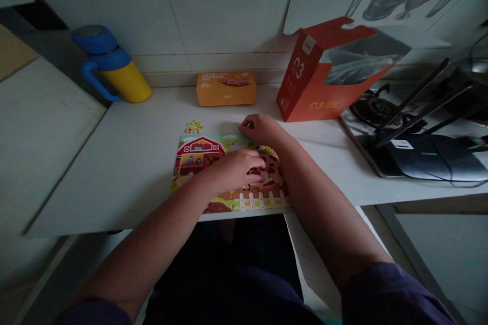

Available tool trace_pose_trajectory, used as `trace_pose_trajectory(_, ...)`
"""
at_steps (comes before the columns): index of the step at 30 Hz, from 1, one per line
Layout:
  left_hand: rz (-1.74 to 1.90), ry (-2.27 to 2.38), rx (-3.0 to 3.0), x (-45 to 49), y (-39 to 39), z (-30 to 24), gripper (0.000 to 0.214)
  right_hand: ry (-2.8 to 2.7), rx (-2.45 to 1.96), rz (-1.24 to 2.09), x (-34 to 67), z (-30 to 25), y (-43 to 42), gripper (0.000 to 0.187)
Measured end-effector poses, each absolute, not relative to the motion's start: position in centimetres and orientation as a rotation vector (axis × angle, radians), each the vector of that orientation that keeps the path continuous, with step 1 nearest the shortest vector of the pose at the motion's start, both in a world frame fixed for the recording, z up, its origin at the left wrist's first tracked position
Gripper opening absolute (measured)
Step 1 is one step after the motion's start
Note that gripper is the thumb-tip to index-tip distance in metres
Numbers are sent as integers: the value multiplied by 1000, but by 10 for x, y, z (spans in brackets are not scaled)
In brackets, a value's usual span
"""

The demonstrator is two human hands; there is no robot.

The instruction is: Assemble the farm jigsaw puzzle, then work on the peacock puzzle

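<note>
A farm jigsaw puzzle [202, 162] with a red barn, a spotted cow and a white fence lies flat near the counter's front edge. My left hand [240, 168] rests over its middle, fingers curved and apart, hiding part of the picture. At the puzzle's far edge is my right hand [261, 128], its fingers curled together; whatever is between the fingertips is hidden. One or more loose puzzle pieces [194, 126], green and yellow, lie just beyond the puzzle's far left corner.
An orange puzzle box [226, 89] stands by the wall. Right of it, an open red carton [324, 81] holds clear plastic. A blue and yellow flask [118, 66] stands back left. At the right are a black router [438, 155] with antennas and a gas stove [377, 106].
</note>
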State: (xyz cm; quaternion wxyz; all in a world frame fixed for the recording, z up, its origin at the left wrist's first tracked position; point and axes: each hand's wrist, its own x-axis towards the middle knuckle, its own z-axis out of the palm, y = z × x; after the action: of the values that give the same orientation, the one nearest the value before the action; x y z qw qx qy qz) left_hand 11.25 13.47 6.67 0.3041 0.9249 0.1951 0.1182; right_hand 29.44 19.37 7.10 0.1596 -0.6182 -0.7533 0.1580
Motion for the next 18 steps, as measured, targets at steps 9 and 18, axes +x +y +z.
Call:
trace_pose_trajectory(9,229,567,2521,111,132,71,9,-2172,-1802,449,292,75,191,26)
trace_pose_trajectory(18,283,466,2629,109,124,73,14,-2182,-1782,447,293,69,193,26)
